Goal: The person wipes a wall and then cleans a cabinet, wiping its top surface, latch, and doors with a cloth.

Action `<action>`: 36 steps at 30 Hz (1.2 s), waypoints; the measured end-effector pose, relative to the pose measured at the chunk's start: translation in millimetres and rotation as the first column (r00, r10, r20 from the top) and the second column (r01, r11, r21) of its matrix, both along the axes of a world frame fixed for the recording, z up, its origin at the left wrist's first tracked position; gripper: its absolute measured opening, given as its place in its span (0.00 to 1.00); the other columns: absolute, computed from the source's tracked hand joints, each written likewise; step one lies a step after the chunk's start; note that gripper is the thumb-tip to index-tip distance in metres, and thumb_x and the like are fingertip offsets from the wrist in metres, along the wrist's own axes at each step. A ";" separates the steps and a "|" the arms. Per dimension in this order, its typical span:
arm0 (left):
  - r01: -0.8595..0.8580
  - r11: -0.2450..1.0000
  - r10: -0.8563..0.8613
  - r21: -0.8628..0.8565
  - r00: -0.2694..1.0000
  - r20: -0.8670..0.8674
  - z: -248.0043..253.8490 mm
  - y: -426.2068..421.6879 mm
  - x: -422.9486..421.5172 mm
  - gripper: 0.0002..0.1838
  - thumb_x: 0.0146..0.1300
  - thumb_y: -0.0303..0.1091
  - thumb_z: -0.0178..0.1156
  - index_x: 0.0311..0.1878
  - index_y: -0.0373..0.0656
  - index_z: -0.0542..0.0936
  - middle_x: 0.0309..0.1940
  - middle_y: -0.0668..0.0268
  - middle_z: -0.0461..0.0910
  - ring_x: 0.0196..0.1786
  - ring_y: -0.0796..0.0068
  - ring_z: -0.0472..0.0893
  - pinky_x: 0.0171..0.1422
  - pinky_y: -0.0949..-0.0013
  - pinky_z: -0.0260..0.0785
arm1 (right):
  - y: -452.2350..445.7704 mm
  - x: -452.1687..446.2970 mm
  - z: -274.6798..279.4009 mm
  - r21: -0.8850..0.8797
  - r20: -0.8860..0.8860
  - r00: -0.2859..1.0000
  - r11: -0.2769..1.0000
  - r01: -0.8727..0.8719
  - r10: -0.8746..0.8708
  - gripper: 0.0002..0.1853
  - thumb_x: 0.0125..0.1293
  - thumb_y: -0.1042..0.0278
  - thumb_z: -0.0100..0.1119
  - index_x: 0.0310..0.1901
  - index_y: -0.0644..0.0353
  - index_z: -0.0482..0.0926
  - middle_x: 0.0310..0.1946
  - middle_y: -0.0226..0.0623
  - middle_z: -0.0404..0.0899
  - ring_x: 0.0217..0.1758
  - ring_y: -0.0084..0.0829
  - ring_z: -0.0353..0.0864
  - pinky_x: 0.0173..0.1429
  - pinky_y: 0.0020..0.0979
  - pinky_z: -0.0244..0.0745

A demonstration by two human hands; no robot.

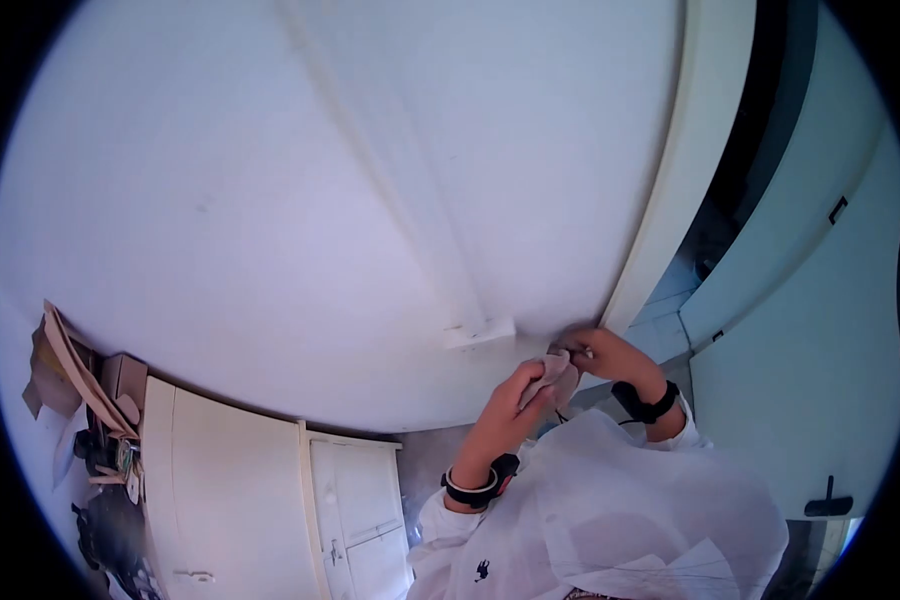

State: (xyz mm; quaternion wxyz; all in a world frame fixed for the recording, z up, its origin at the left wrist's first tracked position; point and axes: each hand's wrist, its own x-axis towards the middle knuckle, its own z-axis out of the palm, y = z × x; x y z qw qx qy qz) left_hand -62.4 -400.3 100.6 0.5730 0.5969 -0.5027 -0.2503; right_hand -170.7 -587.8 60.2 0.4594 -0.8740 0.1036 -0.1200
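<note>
A small, pale pinkish-grey cloth (560,376) is bunched up in front of my body, close to the white wall (300,230). My left hand (530,388) is closed around its lower left side. At the cloth's upper edge, the bent fingers of my right hand (590,350) are closed on it, and part of them is in shadow. Both hands meet at the cloth. A white box-shaped wall fitting (482,333) sticks out of the wall just left of my hands. Black bands circle both wrists.
A door frame (660,190) runs up the wall's right edge, beside a dark opening. Pale green doors (800,330) stand on the right. To the left are cream cabinets (235,480), with cardboard (75,365) and assorted objects piled beyond them.
</note>
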 end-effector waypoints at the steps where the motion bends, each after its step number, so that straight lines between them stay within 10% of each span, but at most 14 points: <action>1: -0.020 1.000 0.020 0.010 1.000 -0.009 1.7 -3.1 -2.3 0.11 0.57 0.23 0.57 0.43 0.38 0.70 0.33 0.66 0.74 0.38 0.77 0.71 0.44 0.77 0.64 | -0.7 -6.2 4.3 0.030 -0.013 0.999 0.999 -0.037 0.037 0.12 0.52 0.78 0.50 0.39 0.69 0.75 0.29 0.42 0.78 0.33 0.29 0.76 0.39 0.29 0.71; 7: -0.157 0.987 0.155 -0.044 0.987 -0.030 -0.2 -28.3 -10.8 0.10 0.60 0.26 0.54 0.46 0.39 0.71 0.29 0.61 0.77 0.32 0.74 0.74 0.41 0.73 0.67 | -42.4 -73.2 4.6 0.380 -0.093 0.992 0.918 0.114 -0.084 0.11 0.61 0.72 0.46 0.40 0.67 0.76 0.31 0.41 0.79 0.33 0.35 0.77 0.41 0.30 0.71; 9: -0.118 0.993 0.118 -0.013 0.992 -0.042 2.3 -46.1 -18.4 0.11 0.60 0.26 0.54 0.47 0.39 0.72 0.31 0.61 0.79 0.34 0.74 0.76 0.41 0.73 0.67 | -54.1 -100.2 19.6 0.856 0.250 0.871 0.516 0.005 -0.423 0.15 0.65 0.62 0.45 0.42 0.65 0.75 0.36 0.38 0.78 0.38 0.33 0.77 0.46 0.28 0.71; 13: 0.077 0.995 -0.091 0.061 0.957 0.276 -9.3 -70.5 -30.2 0.18 0.61 0.24 0.51 0.56 0.39 0.67 0.34 0.60 0.81 0.40 0.71 0.79 0.45 0.74 0.67 | -79.2 -109.3 41.8 0.955 0.293 0.591 0.258 -0.145 -0.751 0.17 0.65 0.59 0.45 0.49 0.62 0.70 0.44 0.39 0.75 0.47 0.31 0.74 0.54 0.32 0.67; 16: 0.064 0.998 -0.065 -0.022 0.998 -0.024 3.7 -84.4 -47.4 0.24 0.61 0.20 0.49 0.61 0.38 0.58 0.40 0.59 0.79 0.41 0.68 0.80 0.53 0.70 0.65 | -86.5 -96.7 30.7 0.932 0.359 0.505 0.330 -0.149 -0.785 0.18 0.66 0.59 0.43 0.52 0.61 0.67 0.45 0.39 0.75 0.50 0.32 0.73 0.58 0.32 0.64; 17: 0.062 0.998 -0.063 -0.022 0.998 -0.024 3.3 -86.2 -48.0 0.24 0.61 0.20 0.49 0.61 0.38 0.58 0.40 0.59 0.79 0.41 0.68 0.80 0.53 0.70 0.65 | -113.9 -97.2 -9.0 0.669 0.740 0.556 0.503 -0.547 -0.380 0.22 0.68 0.57 0.42 0.59 0.59 0.62 0.54 0.37 0.70 0.57 0.32 0.69 0.62 0.33 0.60; 18: 0.076 0.996 -0.078 -0.048 0.996 -0.031 2.1 -87.3 -48.0 0.26 0.61 0.20 0.48 0.62 0.40 0.56 0.42 0.59 0.79 0.42 0.68 0.79 0.52 0.70 0.66 | -104.2 -85.9 0.5 0.669 0.740 0.557 0.501 -0.550 -0.377 0.22 0.68 0.57 0.42 0.59 0.59 0.62 0.54 0.37 0.70 0.57 0.32 0.69 0.62 0.33 0.60; 20: 0.078 0.994 -0.081 -0.075 0.996 -0.029 2.0 -88.5 -47.4 0.28 0.62 0.21 0.48 0.64 0.41 0.53 0.44 0.59 0.78 0.44 0.67 0.79 0.51 0.70 0.66 | -73.6 -52.1 27.3 0.840 0.489 0.601 0.526 -0.130 -0.632 0.28 0.66 0.45 0.43 0.57 0.59 0.60 0.48 0.31 0.72 0.52 0.25 0.69 0.52 0.24 0.63; 23: 0.106 0.994 -0.106 -0.006 0.994 0.027 1.3 -86.4 -46.1 0.27 0.61 0.20 0.48 0.63 0.41 0.55 0.50 0.58 0.74 0.47 0.67 0.77 0.54 0.69 0.65 | -87.4 -15.1 -42.8 0.784 0.536 0.636 0.607 -0.131 -0.554 0.31 0.69 0.45 0.35 0.65 0.57 0.51 0.64 0.33 0.56 0.65 0.29 0.58 0.66 0.34 0.54; 33: 0.019 1.000 -0.016 -0.021 0.992 0.129 -9.3 -104.0 -48.9 0.16 0.60 0.21 0.48 0.53 0.38 0.68 0.48 0.56 0.72 0.51 0.61 0.73 0.57 0.68 0.62 | -79.6 -22.3 -45.1 0.646 0.456 0.805 0.763 -0.005 -0.381 0.40 0.63 0.33 0.30 0.66 0.60 0.49 0.65 0.32 0.54 0.67 0.28 0.53 0.68 0.31 0.48; 36: -0.002 1.000 0.007 -0.031 0.987 0.161 -10.6 -102.1 -48.0 0.14 0.60 0.21 0.48 0.49 0.38 0.70 0.46 0.56 0.72 0.51 0.60 0.73 0.56 0.68 0.63 | -71.7 -40.5 -61.9 0.459 0.426 0.799 0.863 0.212 -0.423 0.34 0.69 0.41 0.27 0.58 0.67 0.62 0.50 0.36 0.67 0.52 0.26 0.63 0.57 0.26 0.56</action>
